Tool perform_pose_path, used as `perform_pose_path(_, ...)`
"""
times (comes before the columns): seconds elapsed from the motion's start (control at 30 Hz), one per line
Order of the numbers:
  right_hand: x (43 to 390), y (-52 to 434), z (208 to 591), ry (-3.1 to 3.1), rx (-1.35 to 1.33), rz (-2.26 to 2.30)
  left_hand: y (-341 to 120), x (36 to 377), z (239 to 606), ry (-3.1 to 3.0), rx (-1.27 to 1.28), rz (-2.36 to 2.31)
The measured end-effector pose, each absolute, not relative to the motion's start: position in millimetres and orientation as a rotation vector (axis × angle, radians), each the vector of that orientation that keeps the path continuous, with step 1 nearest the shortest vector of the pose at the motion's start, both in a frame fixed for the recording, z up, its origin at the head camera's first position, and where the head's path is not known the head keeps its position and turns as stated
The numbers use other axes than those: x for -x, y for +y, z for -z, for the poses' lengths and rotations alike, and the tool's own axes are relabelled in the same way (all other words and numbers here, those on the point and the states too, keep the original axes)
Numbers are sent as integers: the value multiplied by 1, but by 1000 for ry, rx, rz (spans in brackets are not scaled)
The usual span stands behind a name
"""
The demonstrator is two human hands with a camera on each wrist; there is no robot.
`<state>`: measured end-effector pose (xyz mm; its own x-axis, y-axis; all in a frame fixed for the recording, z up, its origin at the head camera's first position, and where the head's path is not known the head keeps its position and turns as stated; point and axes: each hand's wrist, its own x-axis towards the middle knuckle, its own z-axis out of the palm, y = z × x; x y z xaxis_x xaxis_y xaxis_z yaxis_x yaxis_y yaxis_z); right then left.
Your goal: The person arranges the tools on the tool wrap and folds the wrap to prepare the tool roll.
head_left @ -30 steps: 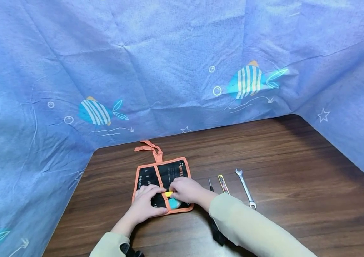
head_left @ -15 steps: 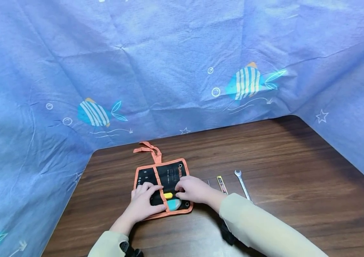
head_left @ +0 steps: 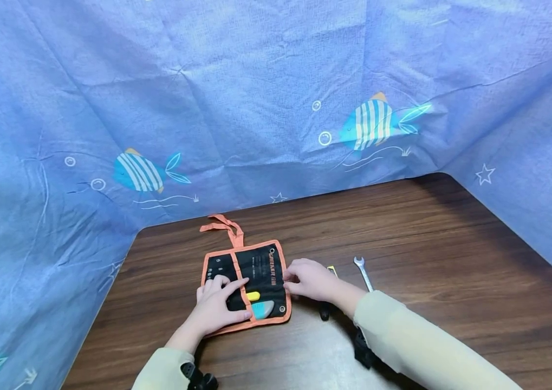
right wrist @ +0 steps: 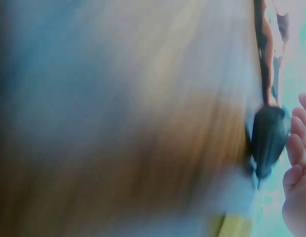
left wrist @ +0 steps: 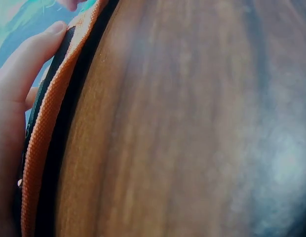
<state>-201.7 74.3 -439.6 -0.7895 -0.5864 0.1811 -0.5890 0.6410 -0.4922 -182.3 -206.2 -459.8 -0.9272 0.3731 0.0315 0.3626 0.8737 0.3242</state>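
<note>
A black tool pouch (head_left: 256, 271) with orange trim (left wrist: 47, 128) lies open on the brown table (head_left: 402, 227). A yellow piece (head_left: 253, 296) and a teal piece (head_left: 262, 309) sit in its right pocket. My left hand (head_left: 217, 306) presses flat on the pouch's left half, fingers spread and thumb along the lower edge. My right hand (head_left: 307, 279) hovers just right of the pouch, fingers loosely curled and holding nothing I can see. Under its wrist pokes a screwdriver's dark handle (head_left: 324, 312). In the blurred right wrist view the handle (right wrist: 267, 138) sits beside the fingers (right wrist: 296, 148).
A silver wrench (head_left: 364, 273) lies right of my right hand. The tip of a yellow utility knife (head_left: 331, 267) shows behind that hand. The pouch's orange tie strap (head_left: 227, 227) trails toward the blue fish-print cloth (head_left: 256, 108) that walls the table on three sides.
My right hand left the yellow piece in the pouch and slid right, off the pouch and over the screwdriver. The left hand stayed pressed on the pouch.
</note>
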Motion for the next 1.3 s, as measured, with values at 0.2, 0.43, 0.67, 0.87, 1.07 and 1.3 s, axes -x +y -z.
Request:
perform_pose_path(0.2,202,102,431,-2839,-954,-856,-206,183,461,3010,-596,-553)
perform_pose_path(0.43,202,139,423,-2785,-895,-806,-205,184,464,2997,-572,-579)
perform_pose_path(0.67,194,172,429,-2785,-763,-804,-207,185,466,3000,-524,-626)
perform_pose_path(0.87,186,188,435,-2797,-697,-847,-209,185,466,3002,-494,-639)
perform_pose_path(1.07,176,199,444,-2798,-759,-777,-211,184,467,3004,-487,-640)
perform_pose_path(1.3,168,214,447,-2779,-812,-744,-209,185,466,3005,-507,-654)
